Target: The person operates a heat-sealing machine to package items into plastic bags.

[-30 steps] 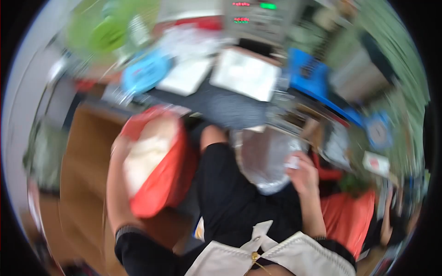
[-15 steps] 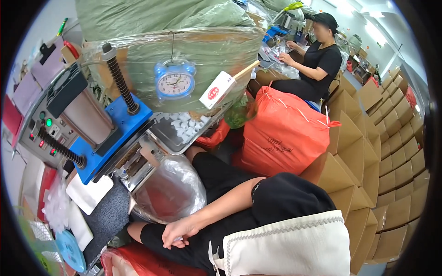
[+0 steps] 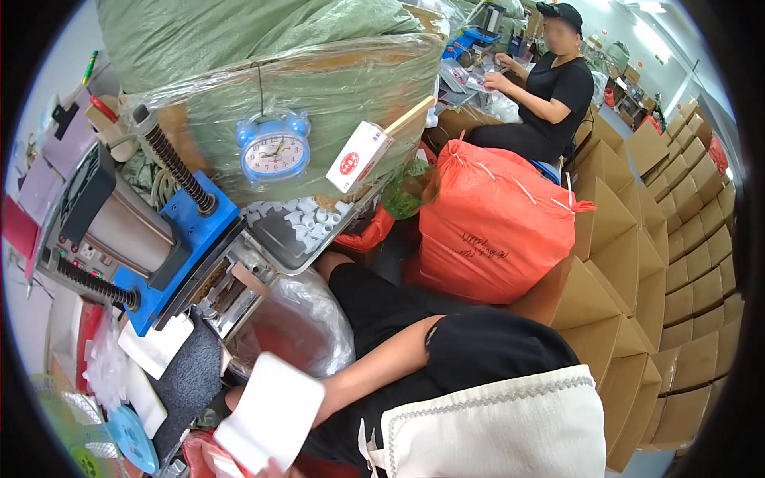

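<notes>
A flat white piece with rounded corners [image 3: 271, 410] is raised over my lap, its broad face toward the view. At the lower edge of the picture, my left hand [image 3: 279, 468] grips its near end; only some fingers show, slightly blurred. My right forearm reaches in from the right, and my right hand [image 3: 325, 405] is mostly hidden behind the white piece, so its fingers cannot be made out. Below, a red bag [image 3: 209, 458] with pale pieces lies beside my leg. A similar white piece [image 3: 159, 344] rests under the press at the left.
A blue-plated press [image 3: 179, 247] with spring posts stands at the left. Behind it, a grey tray [image 3: 279, 245] holds small white tubes. A clear plastic bag [image 3: 315, 327] hangs by my knees. A large red sack [image 3: 494, 231] and cardboard boxes [image 3: 613, 295] flank me. A co-worker [image 3: 550, 95] sits beyond.
The white piece has come into view over my lap, held by my left hand. It now covers my right hand, which was closed around a small pale thing. The view has shifted slightly.
</notes>
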The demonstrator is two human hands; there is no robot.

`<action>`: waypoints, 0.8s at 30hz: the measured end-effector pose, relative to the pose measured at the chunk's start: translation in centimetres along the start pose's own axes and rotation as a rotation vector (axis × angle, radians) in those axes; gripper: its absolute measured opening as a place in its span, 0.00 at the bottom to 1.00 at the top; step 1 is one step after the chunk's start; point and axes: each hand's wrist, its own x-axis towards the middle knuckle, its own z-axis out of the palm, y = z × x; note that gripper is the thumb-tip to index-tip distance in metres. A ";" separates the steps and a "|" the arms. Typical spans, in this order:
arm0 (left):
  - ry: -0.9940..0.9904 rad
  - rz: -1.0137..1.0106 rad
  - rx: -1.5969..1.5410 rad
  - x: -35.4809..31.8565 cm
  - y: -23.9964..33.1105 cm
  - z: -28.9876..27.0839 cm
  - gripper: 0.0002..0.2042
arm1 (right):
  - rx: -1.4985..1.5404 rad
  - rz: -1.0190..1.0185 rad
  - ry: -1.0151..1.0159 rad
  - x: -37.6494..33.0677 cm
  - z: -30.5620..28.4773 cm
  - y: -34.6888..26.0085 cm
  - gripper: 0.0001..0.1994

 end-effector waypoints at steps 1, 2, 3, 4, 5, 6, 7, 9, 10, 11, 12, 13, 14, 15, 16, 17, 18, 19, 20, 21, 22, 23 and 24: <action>0.106 0.041 -0.071 0.6 1.3 2.0 0.11 | -0.118 0.003 0.075 -1.6 -1.4 0.7 0.14; 0.184 0.047 -0.077 0.5 2.5 3.9 0.11 | -0.124 0.003 0.080 -3.0 -2.9 1.5 0.14; 0.221 0.050 -0.105 0.2 3.3 5.4 0.11 | -0.215 -0.044 0.195 -4.4 -4.3 2.1 0.14; 0.287 0.058 -0.145 0.4 4.2 6.8 0.11 | -0.307 -0.088 0.310 -5.5 -5.5 2.5 0.14; 0.207 0.078 -0.304 1.4 4.7 6.4 0.14 | -0.394 -0.134 0.423 -6.1 -6.4 2.5 0.14; 0.125 0.096 -0.461 2.6 5.3 5.9 0.17 | -0.397 -0.131 0.426 -6.0 -6.6 2.3 0.14; 0.150 -0.043 -0.598 3.4 5.8 5.8 0.21 | -0.258 -0.010 0.447 -5.5 -8.5 2.3 0.14; 0.173 -0.391 -0.873 5.2 7.5 8.4 0.28 | -0.001 0.235 0.485 -5.7 -10.7 1.2 0.14; -0.082 -0.597 -1.308 4.0 5.8 9.8 0.34 | 0.143 0.347 0.504 -5.5 -11.5 0.4 0.14; -0.174 -0.839 -1.568 3.0 4.6 11.1 0.33 | 0.283 0.461 0.508 -5.2 -11.8 -0.1 0.14; -0.276 -1.086 -1.817 2.9 4.4 12.0 0.32 | 0.426 0.574 0.513 -5.0 -12.1 -0.5 0.13; -0.326 -1.168 -1.671 2.9 4.7 13.5 0.29 | 0.570 0.686 0.515 -4.9 -12.1 -1.2 0.13; -0.334 -1.191 -1.662 2.8 4.8 14.4 0.26 | 0.714 0.800 0.510 -4.8 -12.5 -1.8 0.13; -0.337 -1.226 -1.727 2.4 5.0 15.1 0.25 | 0.861 0.911 0.507 -4.9 -12.9 -2.5 0.13; -0.339 -1.262 -1.792 1.6 5.1 15.5 0.24 | 1.009 1.021 0.498 -4.9 -13.2 -3.2 0.13; -0.341 -1.284 -1.860 0.9 5.3 16.0 0.25 | 1.155 1.131 0.489 -4.9 -13.4 -4.1 0.13; -0.338 -1.309 -1.927 0.1 5.5 16.3 0.25 | 1.306 1.240 0.471 -4.8 -13.3 -4.9 0.13; -0.337 -1.359 -1.939 -0.7 5.7 16.4 0.25 | 1.457 1.348 0.449 -4.0 -13.5 -4.6 0.12; -0.352 -1.338 -1.971 -1.0 6.2 16.4 0.27 | 1.607 1.458 0.424 -3.5 -13.8 -4.9 0.12; -0.432 -1.319 -2.131 -1.2 6.5 16.4 0.28 | 1.627 1.311 0.326 -4.7 -13.3 -3.9 0.10; -0.517 -1.292 -2.289 -1.3 6.6 16.5 0.30 | 1.752 1.063 0.165 -5.5 -13.6 -4.0 0.10; -0.505 -1.295 -2.291 -1.6 6.5 16.5 0.30 | 1.764 1.080 0.148 -4.7 -13.9 -4.3 0.10; -0.452 -1.238 -2.295 -2.0 6.4 16.4 0.30 | 1.777 1.098 0.132 -4.2 -14.0 -4.4 0.10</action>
